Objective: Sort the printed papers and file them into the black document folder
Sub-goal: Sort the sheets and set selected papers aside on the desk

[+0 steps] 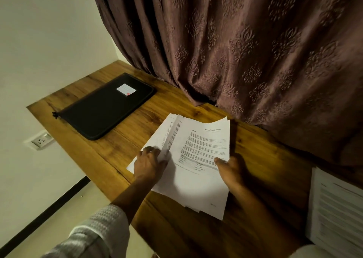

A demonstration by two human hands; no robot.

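- Found the printed papers [198, 146] fanned into an uneven stack on the wooden desk [176, 232], between both hands, one corner close to the desk's near edge.
- Noted the left hand [150, 164] curled down onto the left margin of the lower sheets, apparently pressing them to the desk. Blurred by motion, so cannot tell finer finger detail.
- Noted the right hand [233, 171] pinching the right edge of the top sheet, thumb on the printed face, fingers hidden beneath.
- Judged as the sorting step: parting the top sheet from the fan. No filing begun, going by the closed folder.
- To do it well: keep pressure on the lower sheets, draw clear only the one pinched sheet, read its heading before choosing a pile, and square all edges before any move toward the folder.
- Located the black document folder [106, 108] flat at the far left of the desk, well apart from the papers, apparently zipped shut, bearing a white label [126, 90].
- Recorded a second pile of printed sheets [337, 214] at the right end of the desk, near the right forearm.
- Recorded a heavy patterned curtain [255, 51] hanging down to the desk just behind the papers, and a wall socket [40, 140] below the desk's left side.
- Obstructions: folder needing opening first; curtain hem liable to catch a lifted sheet; dim light hampering reading of headings.
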